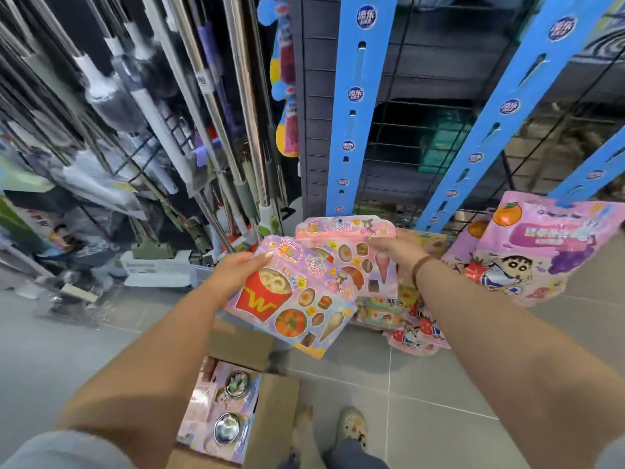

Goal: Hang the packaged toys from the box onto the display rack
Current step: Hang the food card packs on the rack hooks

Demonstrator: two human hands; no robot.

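My left hand [236, 269] grips the upper left edge of a pink food-toy package [291, 296] showing red fries and small dishes. My right hand [395, 252] holds a second, similar package [345, 252] just behind and above the first, near the foot of a blue hanging strip [358, 106]. Below my arms an open cardboard box [270, 421] on the floor holds more pink packages [220, 411]. Another blue strip [504, 123] slants up to the right against the wire display rack [436, 130].
Pink cartoon bags [534, 255] hang or lean at the right, more lie on the floor [412, 330]. Mop handles and metal poles [209, 106] crowd the left. Grey tiled floor [439, 384] spreads below; my shoes [351, 424] stand beside the box.
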